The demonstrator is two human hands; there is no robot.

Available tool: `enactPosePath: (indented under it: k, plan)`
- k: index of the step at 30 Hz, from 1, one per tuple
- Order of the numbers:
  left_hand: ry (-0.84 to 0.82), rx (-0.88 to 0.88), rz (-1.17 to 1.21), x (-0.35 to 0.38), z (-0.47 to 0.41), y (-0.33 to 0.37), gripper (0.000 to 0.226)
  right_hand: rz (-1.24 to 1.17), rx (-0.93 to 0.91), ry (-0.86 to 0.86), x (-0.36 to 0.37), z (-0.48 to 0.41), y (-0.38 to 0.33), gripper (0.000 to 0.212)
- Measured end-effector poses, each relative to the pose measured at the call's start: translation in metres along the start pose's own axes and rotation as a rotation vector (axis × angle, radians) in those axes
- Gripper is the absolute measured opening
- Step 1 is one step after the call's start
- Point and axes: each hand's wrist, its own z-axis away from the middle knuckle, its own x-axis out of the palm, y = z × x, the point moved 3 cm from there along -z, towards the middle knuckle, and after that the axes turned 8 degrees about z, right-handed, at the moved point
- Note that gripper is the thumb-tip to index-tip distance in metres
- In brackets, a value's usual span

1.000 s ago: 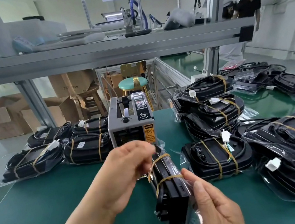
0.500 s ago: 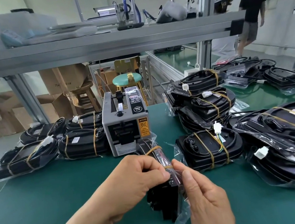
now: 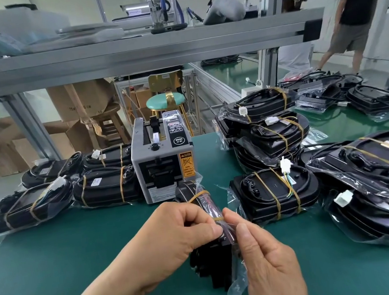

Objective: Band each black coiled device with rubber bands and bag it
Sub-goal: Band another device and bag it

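Observation:
A black coiled device (image 3: 211, 262) with two tan rubber bands stands on edge on the green table (image 3: 55, 267), inside a clear plastic bag (image 3: 237, 289). My left hand (image 3: 175, 235) grips its upper left side, fingers curled onto the bag. My right hand (image 3: 267, 262) pinches the bag's edge against the device from the right. The device's lower part is hidden behind both hands.
A grey tape dispenser (image 3: 162, 159) stands just behind the device. Several bagged banded devices (image 3: 106, 184) lie at the left, and more are stacked on the right (image 3: 277, 193). A metal shelf (image 3: 125, 54) spans overhead. A person (image 3: 354, 12) stands at the far right.
Both hands have closed in on the device's top and pinched the bag there. The view has tilted down slightly. The person behind has walked further right.

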Motion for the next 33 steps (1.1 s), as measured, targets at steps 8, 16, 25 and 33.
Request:
enactPosePath:
  k: [8,16,25,33]
  plan:
    - [0.056,0.043,-0.043,0.003,0.002,-0.002,0.026,-0.002,-0.009,-0.004,0.001,0.000,0.000,0.024]
    - [0.189,0.075,-0.165,0.004,0.009,-0.014,0.035,0.056,-0.054,-0.013,0.001,0.001,0.001,0.025]
    - [0.460,0.103,-0.110,0.020,0.014,-0.031,0.037,0.034,-0.081,-0.006,0.003,0.002,0.007,0.026]
    - [0.428,0.032,-0.001,0.016,0.017,-0.030,0.046,0.306,0.013,-0.214,-0.012,-0.008,0.001,0.038]
